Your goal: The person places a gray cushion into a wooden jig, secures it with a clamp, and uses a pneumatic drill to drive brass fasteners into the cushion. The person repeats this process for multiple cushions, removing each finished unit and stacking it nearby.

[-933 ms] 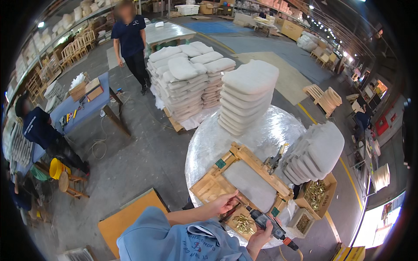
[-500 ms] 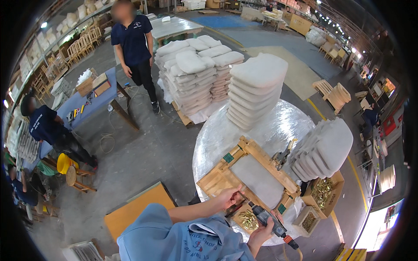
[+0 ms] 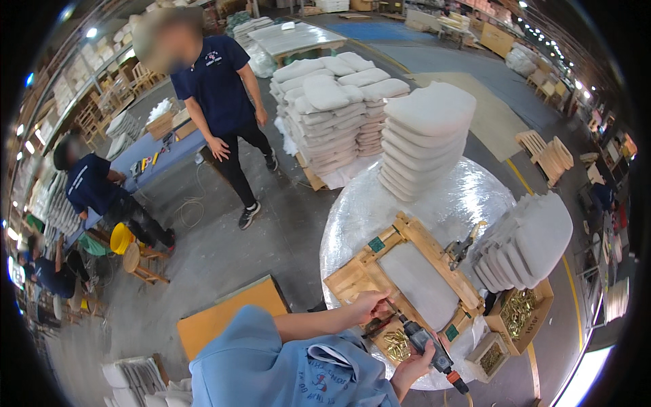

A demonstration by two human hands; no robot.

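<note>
My right hand (image 3: 416, 362) is wrapped round a dark, hose-fed power screwdriver (image 3: 427, 344) with an orange end. Its tip points up and left toward my left hand (image 3: 370, 306), whose fingers are pinched together near the bit; whatever small piece they hold is too small to make out. Both hands are at the near edge of a wooden jig (image 3: 352, 279) with green corner pieces. Inside the jig lies a pale grey padded seat (image 3: 422, 285). Just below the tool, a small wooden tray holds loose brass-coloured fittings (image 3: 395, 344).
The jig rests on a round, film-wrapped table (image 3: 352, 217). Stacked seat pads (image 3: 424, 146) stand behind it, and more pads (image 3: 525, 241) lean at right beside a carton of brass fittings (image 3: 519, 313) and a small box (image 3: 487, 356). A person in navy (image 3: 220, 88) stands at left.
The view has turned slightly left, shifting the scene rightward. The standing person in navy has stepped nearer. My hands keep nearly the same pose at the jig, the tool still in the right one.
</note>
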